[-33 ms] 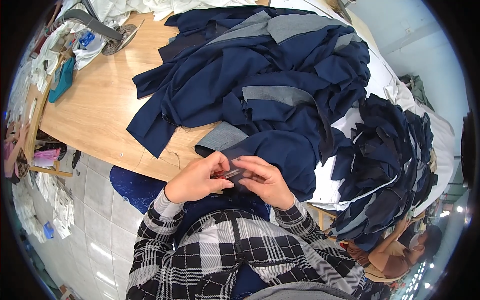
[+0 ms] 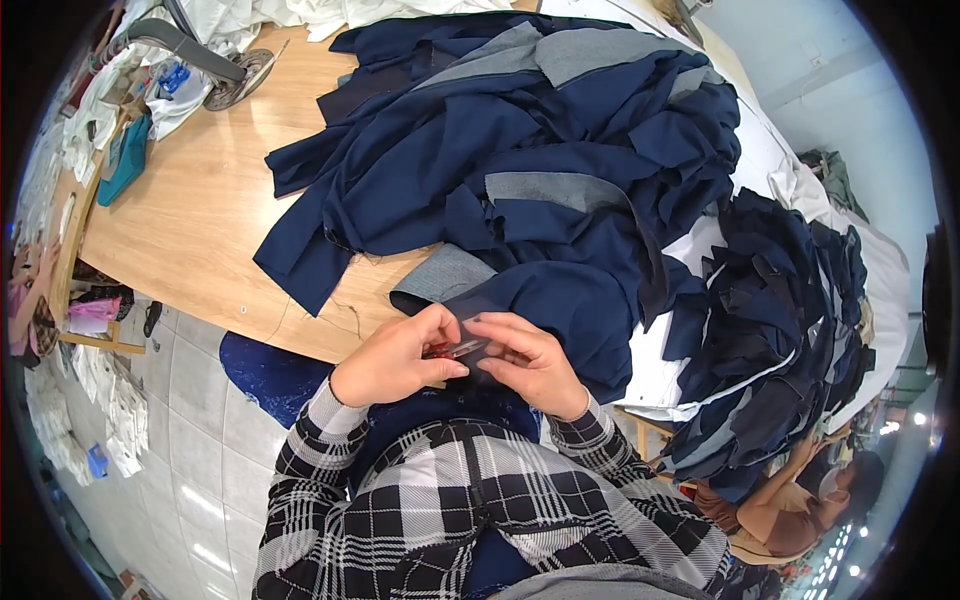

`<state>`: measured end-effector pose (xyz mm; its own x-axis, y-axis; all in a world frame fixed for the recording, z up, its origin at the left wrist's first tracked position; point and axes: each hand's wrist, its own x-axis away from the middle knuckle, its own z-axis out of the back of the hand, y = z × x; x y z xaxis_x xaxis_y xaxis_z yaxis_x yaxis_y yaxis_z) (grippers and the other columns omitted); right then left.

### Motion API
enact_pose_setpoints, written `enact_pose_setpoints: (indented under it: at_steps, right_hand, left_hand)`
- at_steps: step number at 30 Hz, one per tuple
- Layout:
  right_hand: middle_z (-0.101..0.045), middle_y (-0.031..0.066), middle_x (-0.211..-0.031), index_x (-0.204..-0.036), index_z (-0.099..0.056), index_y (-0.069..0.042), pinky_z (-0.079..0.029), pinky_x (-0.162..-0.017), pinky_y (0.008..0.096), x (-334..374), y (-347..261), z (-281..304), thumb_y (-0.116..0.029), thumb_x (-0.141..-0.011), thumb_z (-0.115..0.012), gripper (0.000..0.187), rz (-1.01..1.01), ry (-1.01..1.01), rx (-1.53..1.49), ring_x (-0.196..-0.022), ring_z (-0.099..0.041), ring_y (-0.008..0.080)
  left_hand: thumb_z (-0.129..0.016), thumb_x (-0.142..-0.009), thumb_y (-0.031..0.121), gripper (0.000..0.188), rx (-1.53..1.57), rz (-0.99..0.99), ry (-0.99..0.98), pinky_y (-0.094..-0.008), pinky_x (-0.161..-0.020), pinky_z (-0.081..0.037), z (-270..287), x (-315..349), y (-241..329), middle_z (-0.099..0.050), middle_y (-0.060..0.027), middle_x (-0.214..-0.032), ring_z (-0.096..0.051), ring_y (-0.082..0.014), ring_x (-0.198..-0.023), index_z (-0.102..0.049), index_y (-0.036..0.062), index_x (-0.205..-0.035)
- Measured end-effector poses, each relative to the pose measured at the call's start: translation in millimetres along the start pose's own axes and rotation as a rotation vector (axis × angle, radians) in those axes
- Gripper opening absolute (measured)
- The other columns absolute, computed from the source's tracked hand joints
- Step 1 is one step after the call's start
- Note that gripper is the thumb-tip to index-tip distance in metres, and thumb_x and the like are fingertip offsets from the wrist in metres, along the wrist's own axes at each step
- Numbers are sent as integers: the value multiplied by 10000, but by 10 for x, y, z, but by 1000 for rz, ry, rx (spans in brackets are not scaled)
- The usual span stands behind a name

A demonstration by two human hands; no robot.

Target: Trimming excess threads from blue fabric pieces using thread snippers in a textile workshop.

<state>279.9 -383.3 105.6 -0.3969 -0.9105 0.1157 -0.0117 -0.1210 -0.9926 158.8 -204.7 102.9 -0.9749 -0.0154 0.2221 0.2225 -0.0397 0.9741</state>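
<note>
Close to the table's near edge, my left hand (image 2: 398, 357) is closed around small red-handled thread snips (image 2: 440, 351). Their short metal end sticks out toward my right hand (image 2: 535, 362). The fingers of that hand are curled, thumb near fingertips, beside the metal end; whatever they pinch is too small to make out. Dark, thin material shows between the two hands. Just beyond them lies a big heap of navy cloth pieces (image 2: 430, 195), some with a grey backing. One grey-faced piece (image 2: 445, 272) lies right above my left hand.
The wooden table (image 2: 180, 220) carries a stand with a round base (image 2: 238, 88) and white cloth (image 2: 300, 12) at the back. A teal piece (image 2: 125, 165) hangs at its left edge. More dark cloth (image 2: 770, 300) is piled at right, near another person (image 2: 790, 510).
</note>
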Motion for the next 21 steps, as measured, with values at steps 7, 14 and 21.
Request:
enact_pose_setpoints:
  at_steps: [7,14,21]
  right_hand:
    - [-496,64,-1214,-1227,-561,-73,-431,-696,177,-11,-23,-11,77,-788,-587,464,1,-16,-10,-794,-485,40]
    - [-644,42,-956,-1000,-654,-55,-376,-949,364,-28,-99,-311,-109,-818,-637,190,556,-535,98,-932,-594,189]
    - [-618,84,-971,-1017,-643,-58,-420,-878,360,-185,-211,77,-172,-772,-701,277,514,-205,328,-925,-569,253]
  left_hand:
    - [-673,-782,-25,286,5,32,4,-215,-663,-436,0,37,-10,-520,-12,-802,-495,-62,-768,-441,19,-943]
    - [-584,-813,32,298,253,46,672,-176,-595,-391,507,368,44,-591,-39,-880,-518,-69,-715,-480,58,-1091]
    - [-623,-819,64,235,79,98,853,-162,-518,-303,573,485,-156,-465,59,-697,-404,-13,-608,-605,34,-1051]
